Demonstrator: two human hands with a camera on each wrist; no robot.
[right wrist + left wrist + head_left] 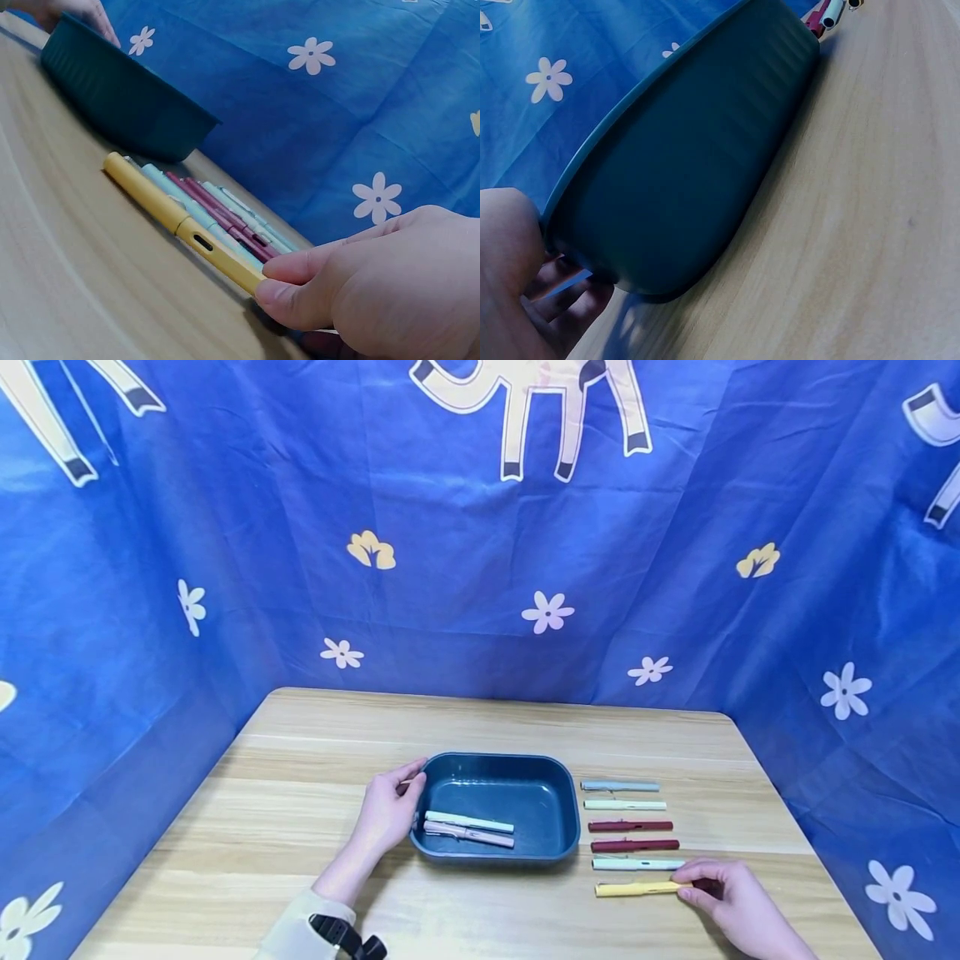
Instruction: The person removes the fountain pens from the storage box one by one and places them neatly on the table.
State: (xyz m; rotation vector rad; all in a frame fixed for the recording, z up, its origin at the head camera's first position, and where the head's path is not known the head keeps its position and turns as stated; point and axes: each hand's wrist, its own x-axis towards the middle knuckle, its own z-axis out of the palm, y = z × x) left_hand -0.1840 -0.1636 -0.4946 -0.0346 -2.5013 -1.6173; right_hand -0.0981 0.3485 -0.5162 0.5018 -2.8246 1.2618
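Observation:
A dark teal plastic box (536, 810) stands on the wooden table, and two pens, one pale mint (468, 821) and one pale lilac (472, 835), lie inside it near its left front. My left hand (392, 810) grips the box's left rim, with the thumb at the edge and fingers against the outer wall in the left wrist view. At the right, my right hand (723, 893) pinches the right end of a yellow pen (637, 888) between thumb and fingers. That pen lies at the near end of a row of pens.
Beyond the yellow pen, the row holds a pale aqua pen (633, 864), two dark red pens (633, 845), a pale green pen (626, 805) and a grey-blue pen (622, 786). A blue patterned curtain (450, 568) encloses the table (300, 760) at the back and sides.

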